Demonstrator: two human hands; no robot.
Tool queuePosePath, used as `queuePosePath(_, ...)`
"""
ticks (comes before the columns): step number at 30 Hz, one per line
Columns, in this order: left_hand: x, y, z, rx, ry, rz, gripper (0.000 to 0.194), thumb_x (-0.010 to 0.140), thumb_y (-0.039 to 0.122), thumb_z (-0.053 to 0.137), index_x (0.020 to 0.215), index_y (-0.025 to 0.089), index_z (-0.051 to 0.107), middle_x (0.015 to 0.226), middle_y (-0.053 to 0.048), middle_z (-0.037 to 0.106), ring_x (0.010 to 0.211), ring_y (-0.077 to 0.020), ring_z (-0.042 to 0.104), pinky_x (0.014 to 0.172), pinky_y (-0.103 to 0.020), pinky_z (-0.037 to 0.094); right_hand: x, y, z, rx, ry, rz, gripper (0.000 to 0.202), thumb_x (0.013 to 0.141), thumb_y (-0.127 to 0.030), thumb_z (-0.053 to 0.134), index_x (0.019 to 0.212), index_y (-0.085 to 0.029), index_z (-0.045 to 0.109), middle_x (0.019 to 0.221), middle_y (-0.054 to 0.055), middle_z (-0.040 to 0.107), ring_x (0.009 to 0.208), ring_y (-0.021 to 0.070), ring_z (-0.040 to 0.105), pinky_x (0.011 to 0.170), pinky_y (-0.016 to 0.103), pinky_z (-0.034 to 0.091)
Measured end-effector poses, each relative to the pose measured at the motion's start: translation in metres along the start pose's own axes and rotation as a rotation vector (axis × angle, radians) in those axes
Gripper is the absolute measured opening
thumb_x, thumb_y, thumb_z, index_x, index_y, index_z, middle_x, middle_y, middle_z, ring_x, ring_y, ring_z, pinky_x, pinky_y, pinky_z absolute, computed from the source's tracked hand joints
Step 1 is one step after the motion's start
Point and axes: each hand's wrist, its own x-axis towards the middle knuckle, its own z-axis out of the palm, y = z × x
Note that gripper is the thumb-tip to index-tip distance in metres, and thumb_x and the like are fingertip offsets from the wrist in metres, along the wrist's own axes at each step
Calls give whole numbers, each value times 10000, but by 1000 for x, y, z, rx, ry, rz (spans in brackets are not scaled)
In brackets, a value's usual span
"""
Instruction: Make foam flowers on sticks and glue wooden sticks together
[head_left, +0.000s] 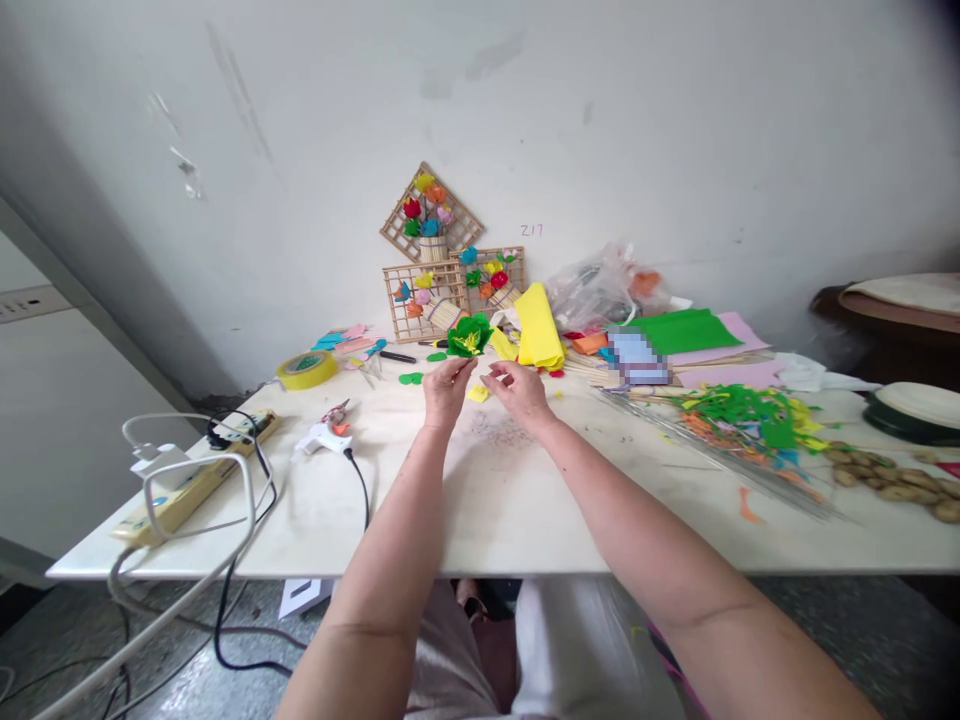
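Observation:
A green paper flower (469, 338) with a yellow centre is held up over the table by my left hand (448, 388), whose fingers are pinched below its petals. Just to the right, my right hand (519, 392) has its thumb and fingertips close together near the flower's base; whether something small is between them cannot be made out. Under the hands lies a small yellow paper piece (478, 394). Green paper petals (410, 379) rest on the table to the left. Behind the right hand stands folded yellow crepe paper (539, 328).
Lattice panels with paper flowers (454, 285) lean on the wall. A glue gun (327, 434), yellow tape (307, 369) and a power strip (196, 480) with cables lie left. On the right are green paper (686, 331), thin wires (712, 452), paper scraps (757, 415) and brown slices (892, 478).

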Motion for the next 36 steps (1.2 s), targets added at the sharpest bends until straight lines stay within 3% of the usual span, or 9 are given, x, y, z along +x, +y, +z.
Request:
queuePosePath(5,-2,-8,-1,190,-36,107,205,782,331,588,644,195,654,617,-15,628,599,-122,565,608,-216,406,0,-3,1,186,8,-59,303,707,-299,580,979,-171,620,890,45,672,681,139,582,660,276,463)
queuePosePath(8,-2,-13,-1,236,-63,157,208,798,315,565,649,190,640,631,-28,621,609,-130,560,602,-220,396,0,-8,-2,383,-21,29,258,692,-250,500,914,-177,608,831,22,665,683,136,571,652,272,456)
queuePosePath(12,-2,-16,-1,258,-101,211,229,822,306,529,657,183,630,636,-44,618,617,-141,561,605,-230,400,2,-15,-10,701,-48,208,231,719,-342,476,832,-167,575,737,10,647,574,110,549,552,235,428)
queuePosePath(15,-2,-17,-1,269,-134,221,232,831,304,517,670,183,633,635,-47,617,626,-144,564,616,-234,410,4,-17,-15,809,-31,252,326,736,-470,493,827,-163,554,661,13,638,509,107,540,499,224,409)
queuePosePath(20,-3,-21,-1,292,-193,246,229,844,280,499,696,180,642,650,-52,625,653,-148,574,627,-239,425,3,-21,-20,798,-55,229,452,724,-612,512,788,-167,552,589,6,616,452,97,520,462,217,400)
queuePosePath(31,-7,-24,3,324,-311,274,167,846,247,526,806,185,676,701,-49,655,717,-140,609,663,-221,447,8,-13,-29,770,-94,181,329,705,-496,624,679,-170,597,561,-13,570,475,118,519,411,223,408)
queuePosePath(34,-6,-23,2,300,-285,242,159,836,249,537,799,192,681,710,-43,664,705,-135,607,666,-223,447,9,-10,-29,772,-108,176,380,719,-538,596,680,-160,590,540,-7,575,438,102,503,426,218,414)
queuePosePath(36,-3,-21,-1,272,-206,198,156,825,259,550,775,195,682,723,-45,672,707,-138,608,676,-228,447,10,-9,-29,781,-112,211,434,726,-584,560,718,-152,594,544,3,592,421,94,502,437,215,416)
